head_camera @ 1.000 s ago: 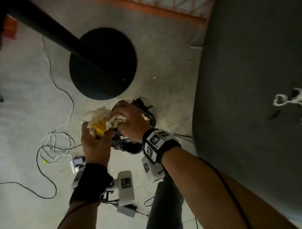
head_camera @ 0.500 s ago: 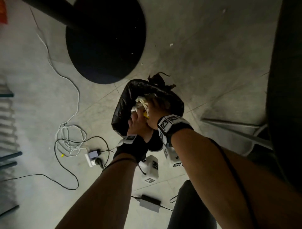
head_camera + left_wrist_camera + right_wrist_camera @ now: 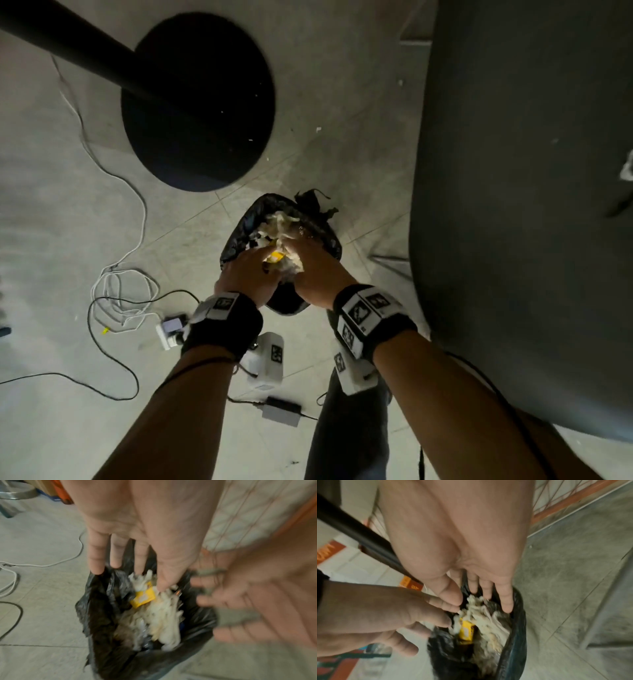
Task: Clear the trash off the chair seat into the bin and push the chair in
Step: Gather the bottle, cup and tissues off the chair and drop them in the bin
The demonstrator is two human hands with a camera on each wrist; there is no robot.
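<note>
The bin (image 3: 239,233), lined with a black bag (image 3: 102,615), stands on the floor left of the dark grey chair seat (image 3: 513,205). Crumpled white paper (image 3: 164,622) and a yellow wrapper (image 3: 143,597) lie in the bag's mouth. My left hand (image 3: 250,270) hovers over the rim with straight fingers (image 3: 140,555) and holds nothing. My right hand (image 3: 315,274) is beside it, its fingers (image 3: 486,592) spread above the paper (image 3: 488,622) and the wrapper (image 3: 466,631). A small white scrap (image 3: 627,168) lies on the seat at the right edge.
A round black table base (image 3: 198,102) with a black pole (image 3: 68,44) stands behind the bin. White and black cables (image 3: 116,284), a power strip (image 3: 171,329) and an adapter (image 3: 281,409) lie on the floor to the left. My leg (image 3: 346,428) is below the bin.
Both hands gripped the wad of paper and wrapper above the bin and lowered it in. Now the fingers have straightened and the wad lies in the bag.
</note>
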